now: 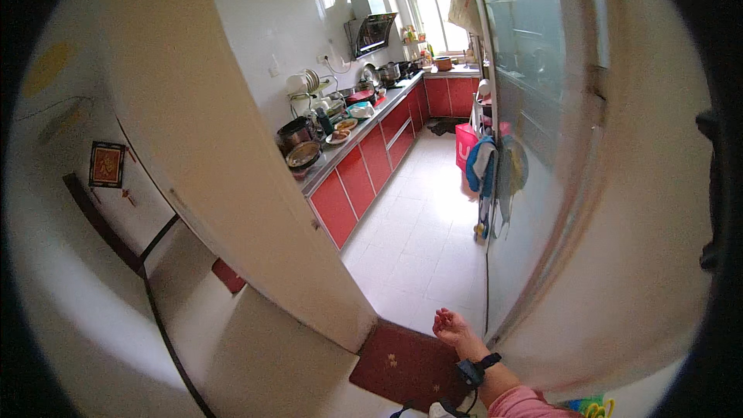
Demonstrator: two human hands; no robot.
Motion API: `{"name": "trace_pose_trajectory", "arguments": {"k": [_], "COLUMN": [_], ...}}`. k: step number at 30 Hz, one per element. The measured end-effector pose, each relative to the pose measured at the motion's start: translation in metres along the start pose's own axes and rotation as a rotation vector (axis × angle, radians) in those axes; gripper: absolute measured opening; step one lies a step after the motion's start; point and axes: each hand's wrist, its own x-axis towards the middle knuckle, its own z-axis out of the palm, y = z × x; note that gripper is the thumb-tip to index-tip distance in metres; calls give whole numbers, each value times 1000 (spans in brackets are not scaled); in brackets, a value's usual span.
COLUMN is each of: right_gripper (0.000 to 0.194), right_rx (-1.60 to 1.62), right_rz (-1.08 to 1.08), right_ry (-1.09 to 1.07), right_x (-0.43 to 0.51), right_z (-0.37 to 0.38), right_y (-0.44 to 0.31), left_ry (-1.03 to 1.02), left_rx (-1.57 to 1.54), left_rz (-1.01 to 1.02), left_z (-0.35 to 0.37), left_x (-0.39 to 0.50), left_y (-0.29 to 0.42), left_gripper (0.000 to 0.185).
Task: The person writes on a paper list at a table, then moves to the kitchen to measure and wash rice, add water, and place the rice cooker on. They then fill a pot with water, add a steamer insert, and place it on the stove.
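Note:
My right hand hangs over the far edge of a dark red doormat, its fingers loosely curled and nothing seen in it. On that wrist is a black strap with a small dark device, and a pink sleeve covers the forearm. My left hand is out of view. Beyond the doorway, a long kitchen counter with red cabinets runs along the left wall. A lidded pan, plates of food and a dark pot stand on its near end.
A sliding glass door stands at the right, with blue and white cloths and a pink bag near its edge. The pale door jamb bounds the left. White floor tiles lead towards a bright window.

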Motion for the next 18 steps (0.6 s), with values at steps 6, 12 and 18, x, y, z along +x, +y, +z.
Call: {"name": "trace_pose_trajectory", "arguments": {"k": [6,12,18], "right_gripper": [11,13,11], "right_rx": [106,114,29], "right_rz": [-75,-400,-363], "right_ry": [-131,171,110], "right_x": [117,178,221], "right_z": [64,115,193], "right_y": [-95,-203,-258], "left_ry": [-92,-307,-716], "left_rx": [1,83,348], "left_rz": [-25,150,611], "left_z": [-59,-113,-77], "left_x": [129,350,569], "left_y": [88,208,506], "left_gripper": [54,56,61]}}
